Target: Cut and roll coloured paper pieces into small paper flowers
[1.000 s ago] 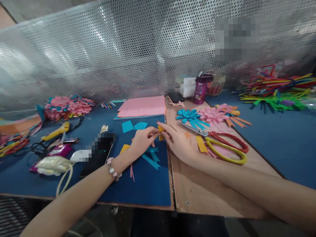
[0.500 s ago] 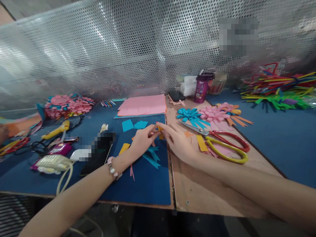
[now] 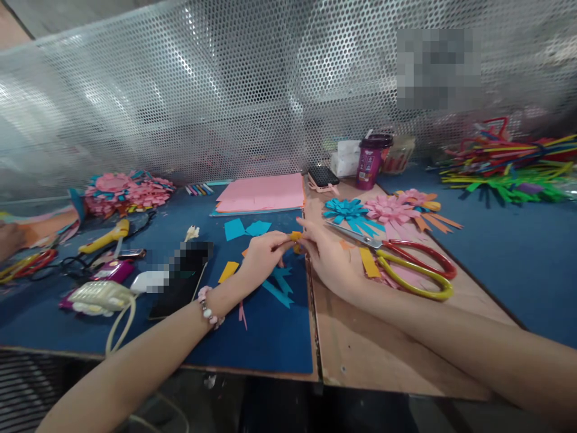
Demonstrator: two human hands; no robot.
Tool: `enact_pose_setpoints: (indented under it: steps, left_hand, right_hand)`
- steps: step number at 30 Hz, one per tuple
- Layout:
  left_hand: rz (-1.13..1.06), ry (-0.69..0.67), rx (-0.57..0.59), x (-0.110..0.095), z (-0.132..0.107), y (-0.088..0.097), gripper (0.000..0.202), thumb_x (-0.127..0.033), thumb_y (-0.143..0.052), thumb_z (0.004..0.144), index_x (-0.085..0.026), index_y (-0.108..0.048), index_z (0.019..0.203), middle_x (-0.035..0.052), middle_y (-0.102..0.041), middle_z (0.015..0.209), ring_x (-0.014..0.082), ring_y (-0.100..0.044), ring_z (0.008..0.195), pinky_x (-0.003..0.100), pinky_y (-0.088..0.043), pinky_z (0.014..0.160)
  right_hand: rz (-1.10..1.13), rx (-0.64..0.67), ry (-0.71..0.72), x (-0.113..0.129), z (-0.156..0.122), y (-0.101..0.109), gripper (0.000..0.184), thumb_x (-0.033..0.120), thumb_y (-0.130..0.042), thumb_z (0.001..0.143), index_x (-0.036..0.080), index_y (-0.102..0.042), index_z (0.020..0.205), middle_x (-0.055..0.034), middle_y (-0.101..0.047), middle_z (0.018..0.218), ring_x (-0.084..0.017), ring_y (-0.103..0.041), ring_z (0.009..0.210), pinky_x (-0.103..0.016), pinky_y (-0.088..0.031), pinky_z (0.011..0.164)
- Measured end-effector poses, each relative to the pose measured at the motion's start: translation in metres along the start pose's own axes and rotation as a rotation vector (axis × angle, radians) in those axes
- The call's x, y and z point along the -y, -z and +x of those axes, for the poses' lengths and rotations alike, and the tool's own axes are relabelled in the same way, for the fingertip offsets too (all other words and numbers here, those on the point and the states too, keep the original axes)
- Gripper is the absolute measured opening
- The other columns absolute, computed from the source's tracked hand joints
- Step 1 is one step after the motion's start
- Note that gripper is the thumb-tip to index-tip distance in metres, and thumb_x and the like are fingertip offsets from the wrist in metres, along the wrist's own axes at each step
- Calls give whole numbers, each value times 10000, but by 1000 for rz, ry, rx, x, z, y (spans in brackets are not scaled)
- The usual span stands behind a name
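Between my two hands is a small piece of yellow paper [image 3: 296, 236], partly hidden by the fingers. My left hand [image 3: 265, 252], with a beaded bracelet at its wrist, pinches it from the left. My right hand [image 3: 322, 249] grips it from the other side, fingertips bent. Beneath and beside my left hand lie cut blue paper strips [image 3: 280, 288] and a yellow paper piece [image 3: 229, 271]. To the right of my right hand rest scissors [image 3: 406, 258] with one red and one yellow handle, near another yellow paper strip [image 3: 369, 263].
Blue [image 3: 345, 210] and pink paper flowers [image 3: 392, 207] lie behind the scissors. Pink paper sheets [image 3: 261, 192] are stacked at the back, near a purple cup [image 3: 368, 162]. On the left are a black phone [image 3: 180, 288], a yellow glue gun [image 3: 104, 236] and another person's hand [image 3: 9, 239].
My right hand has shifted slightly to the right. The yellow paper has turned between the fingertips and now looks bent or curled. The view has moved a little.
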State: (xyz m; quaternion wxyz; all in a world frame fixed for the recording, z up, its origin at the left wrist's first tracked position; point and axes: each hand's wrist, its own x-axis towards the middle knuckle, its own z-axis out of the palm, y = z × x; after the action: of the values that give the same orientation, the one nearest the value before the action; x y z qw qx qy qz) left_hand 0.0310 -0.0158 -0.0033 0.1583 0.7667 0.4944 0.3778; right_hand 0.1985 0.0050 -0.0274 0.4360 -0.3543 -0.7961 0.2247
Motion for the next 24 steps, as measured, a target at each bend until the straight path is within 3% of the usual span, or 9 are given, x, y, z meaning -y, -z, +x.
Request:
enact_pose_setpoints:
  steps: [3, 6, 11, 16, 21, 24]
  left_hand:
    - [-49, 17, 14, 2, 0, 1, 214, -288, -518, 868, -178, -695, 817, 27, -624, 900, 66, -531, 510, 202, -471, 507]
    - [-59, 29, 25, 5, 0, 1, 198, -277, -521, 865, -186, -697, 870, 21, -608, 885, 57, -512, 484, 197, -462, 479]
    - [-2, -4, 19, 4, 0, 2, 191, -237, -518, 864, -194, -699, 818, 24, -652, 898, 74, -549, 523, 234, -495, 596]
    - [89, -58, 15, 3, 0, 1, 225, -242, -488, 887, -198, -703, 833, -21, -580, 487, 151, -608, 630, 294, -476, 758]
    - [12, 34, -13, 4, -1, 0, 230, -264, -501, 875, -216, -691, 995, -42, -597, 509, 111, -556, 477, 246, -478, 610]
    - [-141, 136, -9, 3, -2, 0, 220, -307, -557, 836, -206, -683, 986, -21, -661, 655, 78, -516, 412, 214, -445, 478]
  right_hand:
    - [29, -37, -45, 4, 2, 3, 248, 230, -432, 907, 154, -579, 1092, -50, -652, 920, -128, -608, 769, -247, -491, 696]
    - [-9, -47, 6, 7, 2, 7, 179, 220, -463, 895, 154, -628, 921, -30, -647, 828, -118, -598, 749, -230, -469, 693]
    - [49, -71, 47, 5, 3, 5, 163, 204, -499, 875, 155, -651, 906, -37, -654, 859, -120, -597, 799, -236, -469, 727]
    - [93, -74, 13, 3, 5, 4, 147, 219, -532, 855, 167, -659, 905, -33, -658, 875, -125, -599, 809, -247, -472, 734]
    - [68, -58, 19, 6, 4, 5, 156, 255, -531, 863, 167, -651, 908, -24, -649, 845, -116, -584, 767, -237, -455, 701]
    - [37, -75, 33, 5, 3, 5, 189, 294, -511, 879, 159, -643, 899, -24, -628, 799, -107, -562, 710, -226, -437, 642]
